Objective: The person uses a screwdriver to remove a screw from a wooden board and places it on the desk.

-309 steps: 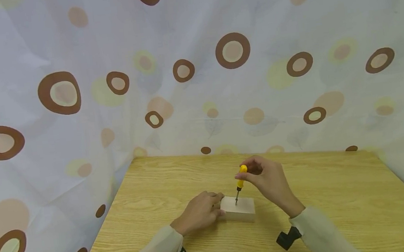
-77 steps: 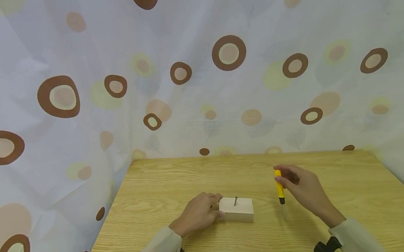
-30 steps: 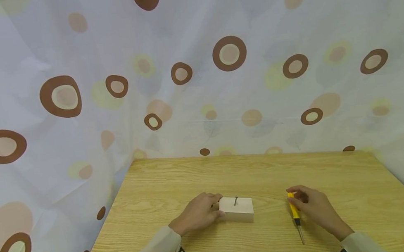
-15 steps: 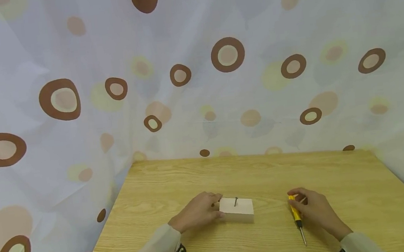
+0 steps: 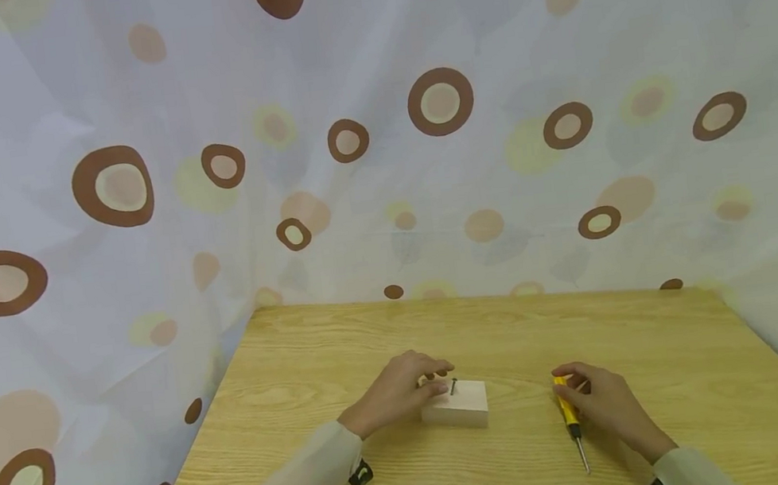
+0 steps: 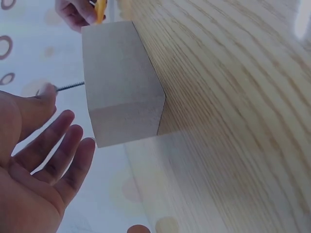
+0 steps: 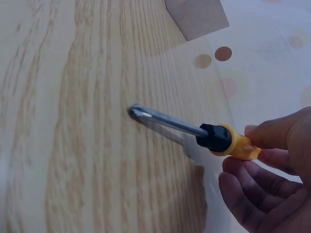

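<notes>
A pale wooden block [image 5: 460, 409] lies on the table, with a dark threaded screw [image 5: 453, 386] standing slightly tilted in its top. My left hand [image 5: 400, 389] hovers over the block's left end, fingers loosely bent and holding nothing. In the left wrist view its thumb [image 6: 41, 104] overlaps the head end of the screw [image 6: 70, 87]; whether they touch, I cannot tell. My right hand [image 5: 605, 402] pinches the yellow handle of a screwdriver [image 5: 568, 410] between thumb and fingers. The cross-shaped tip [image 7: 138, 111] points down toward the table, close to its surface.
The wood-grain table [image 5: 343, 344] extends around both hands. A pale curtain [image 5: 367, 53] with brown and beige spots rises behind it and along both sides.
My left hand has let go of the block's left end and risen over it toward the screw. Earlier the screwdriver was on the screw; it moved right and down and now barely moves.
</notes>
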The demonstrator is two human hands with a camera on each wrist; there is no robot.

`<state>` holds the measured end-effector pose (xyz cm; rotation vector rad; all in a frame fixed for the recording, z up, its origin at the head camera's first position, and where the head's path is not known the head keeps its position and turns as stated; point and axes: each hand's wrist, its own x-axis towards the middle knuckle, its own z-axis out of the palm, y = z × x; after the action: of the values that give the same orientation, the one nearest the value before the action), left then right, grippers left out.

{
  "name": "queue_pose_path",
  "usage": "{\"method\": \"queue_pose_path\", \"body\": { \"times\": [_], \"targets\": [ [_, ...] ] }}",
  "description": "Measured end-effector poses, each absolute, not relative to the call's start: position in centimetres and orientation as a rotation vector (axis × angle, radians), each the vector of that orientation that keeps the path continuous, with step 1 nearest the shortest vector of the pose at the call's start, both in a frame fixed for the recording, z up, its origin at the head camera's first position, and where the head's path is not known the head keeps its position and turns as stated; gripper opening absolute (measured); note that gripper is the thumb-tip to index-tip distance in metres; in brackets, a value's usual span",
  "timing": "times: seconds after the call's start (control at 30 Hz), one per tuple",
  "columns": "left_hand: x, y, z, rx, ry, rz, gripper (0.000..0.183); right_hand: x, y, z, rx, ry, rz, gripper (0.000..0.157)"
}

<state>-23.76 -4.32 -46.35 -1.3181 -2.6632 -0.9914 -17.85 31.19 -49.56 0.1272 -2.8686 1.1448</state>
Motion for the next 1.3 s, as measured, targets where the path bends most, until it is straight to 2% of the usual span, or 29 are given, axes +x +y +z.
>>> {"method": "queue_pose_path", "body": {
  "times": [0.33, 0.67, 1.3],
  "targets": [
    [-23.6, -3.2, -46.5, -1.377, -2.590, -1.019, 0.024, -17.7, 31.3, -49.6, 0.127, -2.868, 1.138, 0.033],
    [-23.6, -2.3, -46.7, -1.276, -2.618, -0.936, 0.014, -17.6, 31.4, -49.8, 0.140, -2.872, 1.113, 0.034],
    [-23.3, -1.9, -46.8, -1.229, -2.578, -0.932, 0.009, -17.4, 31.5, -49.9, 0.137, -2.870, 1.130, 0.032]
  ]
}}
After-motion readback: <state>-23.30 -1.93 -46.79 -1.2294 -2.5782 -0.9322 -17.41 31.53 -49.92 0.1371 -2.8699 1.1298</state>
